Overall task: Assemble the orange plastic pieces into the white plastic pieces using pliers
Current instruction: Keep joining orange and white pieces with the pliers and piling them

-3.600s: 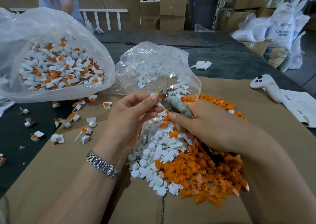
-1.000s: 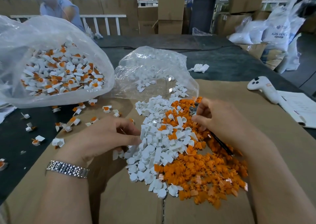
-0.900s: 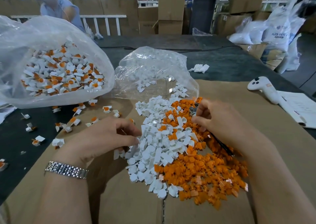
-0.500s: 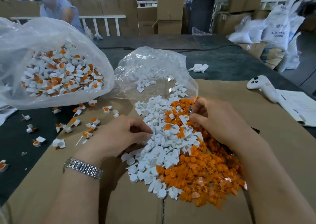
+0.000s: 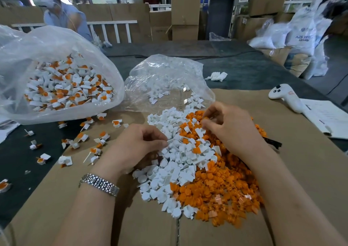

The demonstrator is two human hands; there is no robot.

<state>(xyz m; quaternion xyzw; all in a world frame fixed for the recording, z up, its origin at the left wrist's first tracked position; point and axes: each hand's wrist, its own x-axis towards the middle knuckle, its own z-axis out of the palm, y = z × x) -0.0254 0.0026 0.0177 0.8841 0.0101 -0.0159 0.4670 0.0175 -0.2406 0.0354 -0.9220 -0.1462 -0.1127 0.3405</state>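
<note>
On the cardboard sheet [image 5: 235, 99] lay one mixed heap, white pieces [image 5: 175, 163] toward the left and orange pieces [image 5: 222, 193] toward the right, with no clean border between them. The left hand [image 5: 135, 148] rested at the heap's left edge with its fingers curled, thumb and forefinger closed on what looked like a thin white piece at the tips. The right hand [image 5: 229, 131] sat over the far side of the heap, fingertips bunched together among orange bits — whether they actually pinched one I could not tell. The pliers [image 5: 273, 142] showed only as a dark handle end poking out behind the right wrist; whether the palm gripped them was hidden. Finished pieces filled the clear bag [image 5: 62, 80] at left, a second crumpled bag [image 5: 169, 80] held loose white parts, and assembled ones [image 5: 94, 140] were strewn near the sheet's left edge and on the dark table [image 5: 18, 155]. My guess is that this was the picking step, one part for each hand. The risks looked plain enough: the colours overlapped, so fingers might lift two parts at once or the wrong one; the pliers, loosely tucked, might slip out or nudge parts off the sheet — and stray finished pieces near the heap could get mixed back in.
</note>
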